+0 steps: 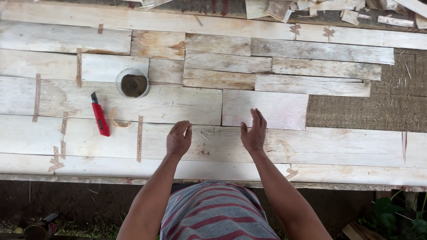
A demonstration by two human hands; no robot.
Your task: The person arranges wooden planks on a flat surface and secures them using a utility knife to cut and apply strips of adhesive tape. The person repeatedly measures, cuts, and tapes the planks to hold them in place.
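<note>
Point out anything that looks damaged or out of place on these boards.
A gap on the right lacks planks, so the coarse brown mat shows through. A curled wood shaving lies loose beside the red knife. Offcuts lie scattered along the top edge. Both hands, left and right, hover empty.

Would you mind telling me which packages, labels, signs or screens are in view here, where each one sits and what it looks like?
No labels, signs or screens show.
Round container: on the planks, beyond the left hand; white rim, brown contents.
Can-like thing: on the ground at bottom left; dark, partly cut off.
Right hand: open above bare planks, touching no package.
</note>
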